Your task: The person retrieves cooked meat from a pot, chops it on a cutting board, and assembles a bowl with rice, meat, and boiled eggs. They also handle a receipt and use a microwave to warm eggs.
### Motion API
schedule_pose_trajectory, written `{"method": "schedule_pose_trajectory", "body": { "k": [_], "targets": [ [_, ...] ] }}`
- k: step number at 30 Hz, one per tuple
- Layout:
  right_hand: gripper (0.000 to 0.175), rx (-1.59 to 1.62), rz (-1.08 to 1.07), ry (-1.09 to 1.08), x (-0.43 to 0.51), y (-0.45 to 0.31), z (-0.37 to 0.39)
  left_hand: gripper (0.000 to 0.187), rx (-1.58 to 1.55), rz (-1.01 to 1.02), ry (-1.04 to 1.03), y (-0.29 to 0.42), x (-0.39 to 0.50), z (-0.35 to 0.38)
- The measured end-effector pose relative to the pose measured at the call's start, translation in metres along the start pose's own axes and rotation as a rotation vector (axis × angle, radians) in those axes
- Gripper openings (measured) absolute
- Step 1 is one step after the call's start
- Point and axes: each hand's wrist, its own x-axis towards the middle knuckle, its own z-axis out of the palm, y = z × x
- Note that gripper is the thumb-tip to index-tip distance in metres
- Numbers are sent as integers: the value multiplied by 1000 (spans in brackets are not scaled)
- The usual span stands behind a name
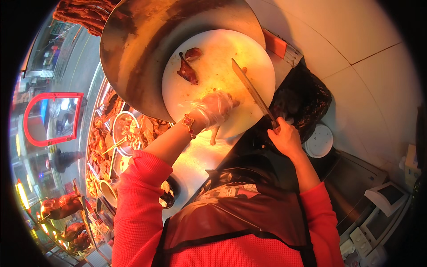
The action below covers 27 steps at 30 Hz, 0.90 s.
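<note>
My left hand [217, 103], in a clear plastic glove, rests over the near part of a round white cutting board [186, 100]. It appears to hold a poultry piece, mostly hidden beneath it; a leg end [214, 136] sticks out towards me. My right hand [285, 137] is bare and grips the dark handle of a long knife [250, 86]. The blade slants across the board's right side, its tip pointing away from me and apart from my left hand. A roasted poultry leg [187, 70] lies at the board's far left beside a smaller browned meat piece [193, 54].
A tall curved metal guard [133, 60] rises behind and left of the board. Left are trays of cooked meat [100, 147] and a bowl [126, 128] with chopsticks. Roasted birds [61, 207] hang lower left. A black bag [300, 96] and white lidded tub [318, 142] stand right.
</note>
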Motion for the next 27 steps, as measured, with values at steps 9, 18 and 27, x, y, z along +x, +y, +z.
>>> {"method": "schedule_pose_trajectory", "body": {
  "k": [9,18,27],
  "targets": [
    [23,5,-4,7,0,1,0,59,9,-82,113,-55,-11,-11],
    [23,-13,5,6,-1,-2,-2,49,-147,-103,-232,-29,7,-17],
    [26,18,-59,45,3,10,5,40,-184,-192,-100,-35,28,-2]
  ]
}}
